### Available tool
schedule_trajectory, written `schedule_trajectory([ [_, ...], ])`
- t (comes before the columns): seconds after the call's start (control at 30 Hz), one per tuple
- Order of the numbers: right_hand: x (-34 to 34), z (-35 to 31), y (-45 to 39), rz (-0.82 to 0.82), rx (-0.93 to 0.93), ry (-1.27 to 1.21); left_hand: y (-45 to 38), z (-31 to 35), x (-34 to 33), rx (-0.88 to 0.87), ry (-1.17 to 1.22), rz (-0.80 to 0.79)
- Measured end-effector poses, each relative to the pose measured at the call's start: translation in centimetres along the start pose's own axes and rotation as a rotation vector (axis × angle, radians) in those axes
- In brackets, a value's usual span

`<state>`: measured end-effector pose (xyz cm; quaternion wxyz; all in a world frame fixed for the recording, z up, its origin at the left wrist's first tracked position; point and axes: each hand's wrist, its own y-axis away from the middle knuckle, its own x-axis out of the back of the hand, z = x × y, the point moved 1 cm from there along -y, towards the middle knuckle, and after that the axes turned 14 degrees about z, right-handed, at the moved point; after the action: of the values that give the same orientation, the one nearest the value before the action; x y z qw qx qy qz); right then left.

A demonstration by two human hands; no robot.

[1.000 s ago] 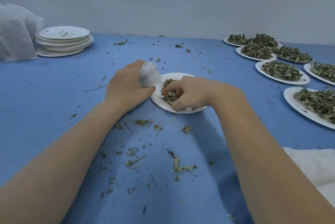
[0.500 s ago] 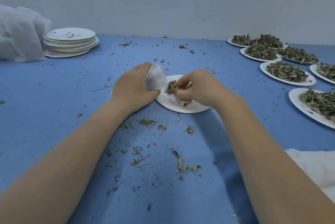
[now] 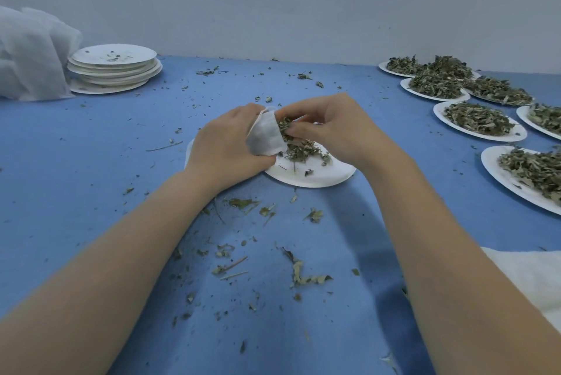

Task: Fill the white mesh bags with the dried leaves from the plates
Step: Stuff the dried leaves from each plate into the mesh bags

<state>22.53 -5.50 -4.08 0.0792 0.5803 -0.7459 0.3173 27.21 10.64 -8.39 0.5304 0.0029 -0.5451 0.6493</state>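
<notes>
My left hand (image 3: 226, 147) grips a small white mesh bag (image 3: 265, 136) with its mouth turned to the right, just above the left rim of a white plate (image 3: 315, 177). My right hand (image 3: 329, 124) pinches a clump of dried leaves (image 3: 285, 127) at the bag's mouth. More dried leaves (image 3: 303, 151) lie on the plate beneath both hands. How full the bag is stays hidden.
Several plates heaped with dried leaves (image 3: 478, 119) line the right side of the blue table. A stack of used plates (image 3: 113, 68) and a pile of white mesh bags (image 3: 30, 53) stand at the far left. White fabric (image 3: 528, 277) lies near right. Leaf crumbs (image 3: 300, 274) litter the table.
My right hand has risen from the plate with a pinch of leaves and brought it to the bag's mouth. The left hand has kept its hold on the bag.
</notes>
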Motion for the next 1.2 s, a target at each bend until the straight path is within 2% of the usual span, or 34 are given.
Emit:
schedule_trajectory([
  [0.13,-0.7,-0.1,-0.1,0.009,0.037,0.023,0.1,0.5,0.0,0.009,0.116,0.058],
  [0.27,-1.5,-0.6,-0.1,0.054,0.074,0.01,0.1,0.4,-0.3,0.01,0.082,0.037],
  [0.4,-2.2,-1.0,-0.2,0.141,0.112,0.122,0.1,0.4,-0.2,-0.016,0.099,0.059],
  [0.53,-2.0,-1.0,0.0,0.046,0.098,0.155,0.1,0.7,-0.1,-0.027,0.099,0.055],
  [0.63,-2.1,-1.3,-0.1,0.023,0.151,0.292,0.1,1.2,0.1,-0.06,0.167,0.073],
  [0.77,-2.9,-1.1,-0.3,0.087,0.176,0.529,0.1,2.4,0.1,-0.049,0.139,-0.05],
  [0.97,-2.5,-0.6,-0.2,0.249,0.086,0.355,-0.5,1.7,0.2,-0.119,0.079,-0.097],
  [1.13,-1.3,-0.5,0.0,0.148,0.031,-0.051,-0.9,0.4,0.7,-0.144,-0.087,0.015],
  [1.2,-0.6,0.2,-0.3,0.217,0.027,-0.113,-1.0,-0.1,0.8,-0.153,-0.14,0.033],
])
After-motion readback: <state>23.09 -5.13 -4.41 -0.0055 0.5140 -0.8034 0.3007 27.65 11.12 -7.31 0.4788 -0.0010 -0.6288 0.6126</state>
